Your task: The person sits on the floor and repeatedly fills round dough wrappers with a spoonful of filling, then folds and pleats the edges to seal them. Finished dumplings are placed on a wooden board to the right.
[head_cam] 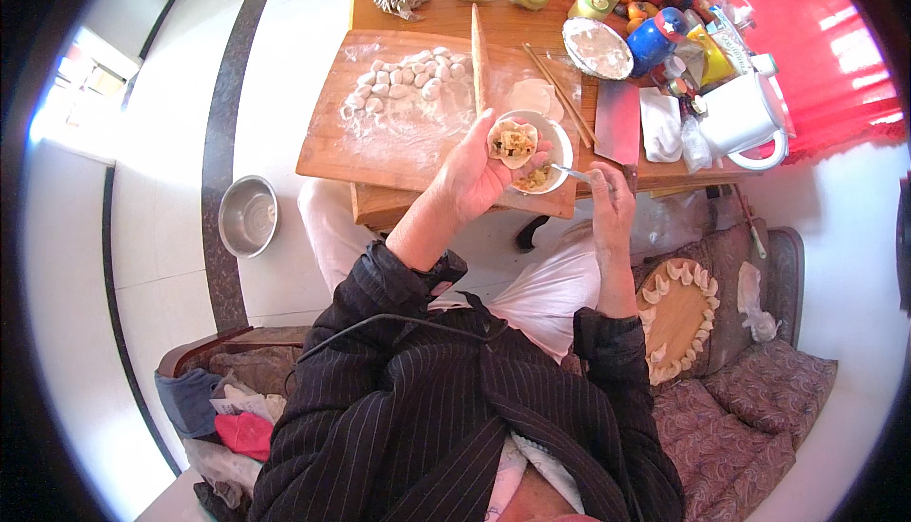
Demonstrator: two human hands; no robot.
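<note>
In my left hand point(473, 173) lies a round dumpling wrapper point(502, 159) with chopped filling point(515, 142) heaped on it. My right hand point(612, 198) grips a metal spoon point(571, 172), its far end over a white bowl point(564, 145) that holds more filling. Behind the bowl, flat dough wrappers point(534, 93) lie on a floured wooden board point(327, 145). A wooden rolling pin point(479, 59) rests on the board, pointing away from me. To its left are many small dough pieces point(396, 77).
Chopsticks point(562, 98), a cleaver point(618, 118), a bowl of flour point(598, 47) and a white pitcher point(740, 116) stand or lie to the right. A round board point(676, 315) edged with shaped dumplings rests on the sofa. A metal basin point(249, 216) is on the floor.
</note>
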